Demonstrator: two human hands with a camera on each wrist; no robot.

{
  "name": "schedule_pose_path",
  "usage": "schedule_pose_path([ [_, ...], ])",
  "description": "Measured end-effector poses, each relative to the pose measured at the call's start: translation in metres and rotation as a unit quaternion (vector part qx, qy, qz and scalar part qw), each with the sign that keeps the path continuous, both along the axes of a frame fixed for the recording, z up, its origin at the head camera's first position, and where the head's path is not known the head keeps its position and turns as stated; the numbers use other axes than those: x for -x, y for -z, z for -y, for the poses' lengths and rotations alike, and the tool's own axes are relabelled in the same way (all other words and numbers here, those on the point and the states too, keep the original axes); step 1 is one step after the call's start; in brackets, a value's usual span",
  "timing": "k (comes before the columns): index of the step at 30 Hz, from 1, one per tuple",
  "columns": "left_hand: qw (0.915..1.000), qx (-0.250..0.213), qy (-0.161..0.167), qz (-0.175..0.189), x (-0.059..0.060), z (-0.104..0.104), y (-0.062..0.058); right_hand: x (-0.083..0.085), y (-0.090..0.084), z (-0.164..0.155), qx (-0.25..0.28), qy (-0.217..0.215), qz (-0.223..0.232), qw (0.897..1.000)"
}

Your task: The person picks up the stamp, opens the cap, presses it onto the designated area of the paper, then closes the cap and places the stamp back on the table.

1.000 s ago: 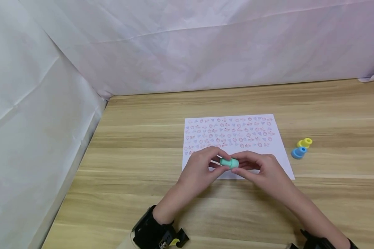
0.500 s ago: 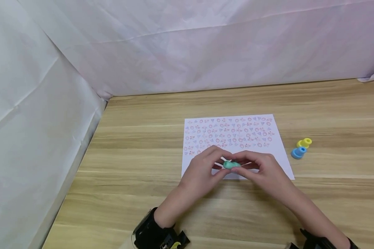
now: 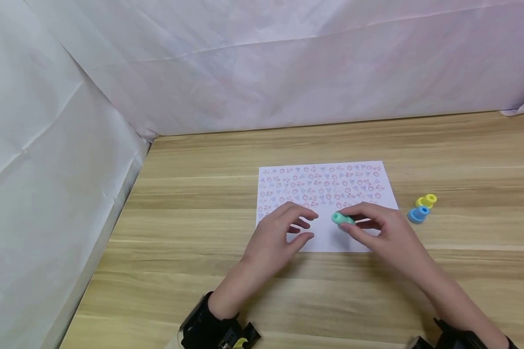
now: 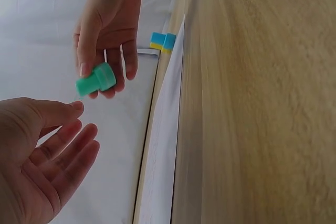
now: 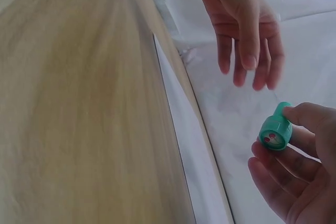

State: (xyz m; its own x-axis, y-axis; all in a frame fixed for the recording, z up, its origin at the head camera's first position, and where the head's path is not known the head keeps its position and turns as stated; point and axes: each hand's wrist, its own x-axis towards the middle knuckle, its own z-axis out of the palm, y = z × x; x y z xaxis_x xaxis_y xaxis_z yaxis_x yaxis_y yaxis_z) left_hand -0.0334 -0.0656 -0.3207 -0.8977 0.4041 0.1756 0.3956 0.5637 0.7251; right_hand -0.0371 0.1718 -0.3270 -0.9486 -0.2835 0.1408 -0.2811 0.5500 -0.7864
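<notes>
A small mint-green toy stamp (image 3: 342, 219) is pinched between the thumb and fingers of my right hand (image 3: 386, 228), above the lower part of a printed white paper sheet (image 3: 327, 237). In the right wrist view, the wide round end of the stamp (image 5: 276, 132) bears a red, cherry-like picture. My left hand (image 3: 279, 232) hovers to the left of it, holding nothing, its fingers relaxed and apart from the thumb. Rows of small red and blue prints cover the sheet's upper part. The left wrist view shows the stamp (image 4: 96, 80) clear of the left fingertips.
Right of the sheet, a yellow stamp (image 3: 426, 200) and a blue stamp (image 3: 418, 214) stand close together on the wooden table (image 3: 192, 194). White cloth (image 3: 262, 68) hangs behind the table and along its left side.
Both hands were on the green stamp. The left hand has let go, and the right has moved right and slightly up with the stamp, which is turned differently. The yellow and blue stamps have not moved.
</notes>
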Motion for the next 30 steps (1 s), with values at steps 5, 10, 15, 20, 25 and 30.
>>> schedule_pose_path([
  [5,0.9999,-0.008,-0.015,0.002,0.001,0.007,0.0,0.001,-0.002,-0.013,0.0,0.034,-0.007,0.999],
  [10,0.9994,-0.002,-0.035,0.002,0.001,0.014,-0.001,0.003,0.0,-0.029,0.004,0.074,-0.031,0.997],
  [15,0.9988,0.0,-0.048,-0.004,0.003,0.022,0.0,0.005,0.0,-0.046,0.009,0.111,-0.036,0.993],
  [20,0.9977,0.007,-0.065,-0.016,0.005,0.028,-0.001,0.006,-0.004,-0.063,0.022,0.134,-0.042,0.99],
  [25,0.9969,0.01,-0.075,-0.02,0.005,0.032,-0.002,0.009,-0.003,-0.079,0.014,0.165,-0.052,0.985],
  [30,0.9966,0.008,-0.079,-0.02,0.005,0.036,-0.001,0.012,-0.001,-0.093,0.008,0.196,-0.054,0.979],
])
